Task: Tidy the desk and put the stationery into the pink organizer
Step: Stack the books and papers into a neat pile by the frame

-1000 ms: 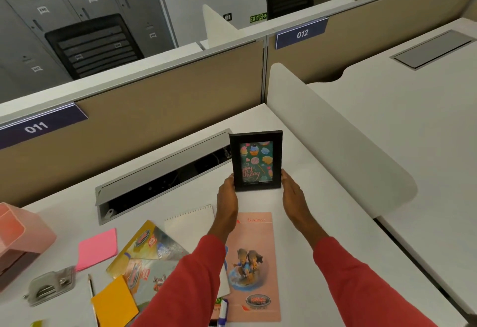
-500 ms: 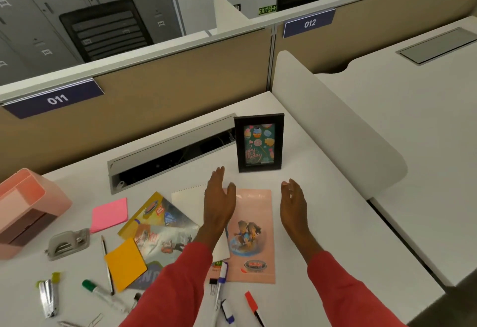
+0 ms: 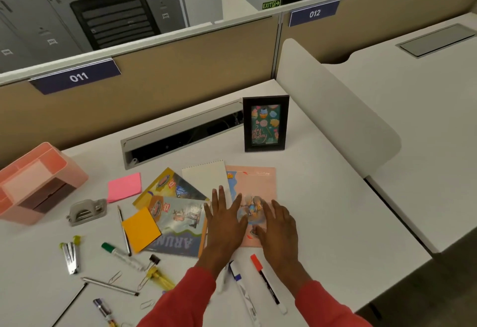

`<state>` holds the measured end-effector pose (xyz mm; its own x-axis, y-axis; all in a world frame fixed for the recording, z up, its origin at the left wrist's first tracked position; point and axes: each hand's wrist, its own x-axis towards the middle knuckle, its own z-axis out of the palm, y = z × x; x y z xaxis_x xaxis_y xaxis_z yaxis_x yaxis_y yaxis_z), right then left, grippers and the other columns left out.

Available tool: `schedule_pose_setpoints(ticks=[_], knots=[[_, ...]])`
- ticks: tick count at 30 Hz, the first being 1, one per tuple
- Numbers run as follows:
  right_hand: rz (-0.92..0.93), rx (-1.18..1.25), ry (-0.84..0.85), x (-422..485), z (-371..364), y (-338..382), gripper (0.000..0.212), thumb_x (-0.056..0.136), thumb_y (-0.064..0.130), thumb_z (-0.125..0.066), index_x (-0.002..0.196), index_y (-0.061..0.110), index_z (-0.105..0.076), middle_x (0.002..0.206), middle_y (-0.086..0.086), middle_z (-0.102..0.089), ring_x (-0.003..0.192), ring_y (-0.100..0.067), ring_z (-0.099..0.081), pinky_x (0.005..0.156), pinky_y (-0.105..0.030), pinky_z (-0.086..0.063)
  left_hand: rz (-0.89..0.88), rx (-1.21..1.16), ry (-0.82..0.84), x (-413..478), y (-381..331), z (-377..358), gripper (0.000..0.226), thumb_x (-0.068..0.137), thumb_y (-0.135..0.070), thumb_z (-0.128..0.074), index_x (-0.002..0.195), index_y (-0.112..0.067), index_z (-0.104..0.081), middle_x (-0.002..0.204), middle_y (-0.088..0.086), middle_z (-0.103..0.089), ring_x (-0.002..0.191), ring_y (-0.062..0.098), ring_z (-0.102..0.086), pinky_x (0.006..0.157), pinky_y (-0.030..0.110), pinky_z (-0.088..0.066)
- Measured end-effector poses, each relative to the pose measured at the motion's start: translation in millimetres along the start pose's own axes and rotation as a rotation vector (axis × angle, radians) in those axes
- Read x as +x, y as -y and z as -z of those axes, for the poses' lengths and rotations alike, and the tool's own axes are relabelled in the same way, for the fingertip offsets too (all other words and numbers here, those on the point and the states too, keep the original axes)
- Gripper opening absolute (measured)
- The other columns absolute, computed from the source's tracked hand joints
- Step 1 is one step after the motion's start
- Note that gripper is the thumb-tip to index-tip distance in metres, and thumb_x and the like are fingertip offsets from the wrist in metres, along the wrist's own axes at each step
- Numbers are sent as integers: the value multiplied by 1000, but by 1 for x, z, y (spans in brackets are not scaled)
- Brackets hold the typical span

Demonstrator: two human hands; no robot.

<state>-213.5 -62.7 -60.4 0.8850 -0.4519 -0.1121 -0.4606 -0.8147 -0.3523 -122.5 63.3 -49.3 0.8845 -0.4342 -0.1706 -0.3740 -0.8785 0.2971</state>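
Nearest, a red-capped marker and a blue-capped marker are laid on the white desk, between two red sleeves. Just past them, the left hand and the right hand are held flat, side by side, with fingers spread and nothing gripped. They are placed over a white notepad and a pink booklet. Whether the paper is touched cannot be told.

To the left, picture booklets, an orange sticky pad, a green-capped marker, a pencil and a paper clip are scattered about. Further left, a grey hole punch and a pink sticky pad are found near the pink organizer. It is set at the desk's left edge, well apart from both hands.

Behind the booklet, a black picture frame is stood upright beside an open cable tray. Beyond, tan walls are marked 011 and 012, and a second desk is seen on the right. Farthest off, grey lockers and a black chair are seen.
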Motion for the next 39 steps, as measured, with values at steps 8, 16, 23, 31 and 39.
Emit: schedule_pose_setpoints(ticks=[8, 16, 23, 31, 39], knots=[[87, -203, -5, 0, 5, -34, 73, 67, 51, -85, 132, 24, -63, 138, -2, -61, 120, -29, -61, 99, -50, -42, -32, -36, 20, -31, 18, -18, 66, 99, -41, -33, 159, -29, -8, 165, 13, 11, 152, 30, 14, 125, 47, 1], [153, -326, 92, 25, 34, -98, 79, 61, 37, -91, 133, 27, -62, 142, 3, -58, 124, -28, -60, 97, -50, -27, -63, -17, -36, -35, 28, -29, 65, 95, -38, -17, 158, -25, -19, 166, 12, -3, 154, 30, 2, 122, 39, 5], [173, -359, 167, 48, 60, -141, 67, 93, 35, -62, 153, 37, -33, 162, 12, -28, 147, -23, -33, 109, -51, -14, -19, -13, -64, -36, 24, -35, 62, 96, -32, -26, 158, -26, -20, 166, 11, -7, 154, 31, -2, 124, 41, 0], [186, -342, 157, 53, 70, -163, 71, 87, 35, -71, 150, 35, -39, 158, 9, -38, 141, -24, -43, 106, -53, -24, 6, 10, -71, -36, 23, -38, 64, 95, -36, -21, 158, -28, -16, 166, 10, -5, 154, 27, 3, 125, 43, -3], [199, -268, 134, 57, 71, -164, 82, 81, 27, -77, 150, 37, -33, 156, 0, -42, 138, -28, -46, 105, -55, -30, 2, -123, -114, -37, 16, -26, 64, 94, -38, -16, 158, -28, -18, 166, 0, -3, 154, 16, 3, 125, 38, 3]])
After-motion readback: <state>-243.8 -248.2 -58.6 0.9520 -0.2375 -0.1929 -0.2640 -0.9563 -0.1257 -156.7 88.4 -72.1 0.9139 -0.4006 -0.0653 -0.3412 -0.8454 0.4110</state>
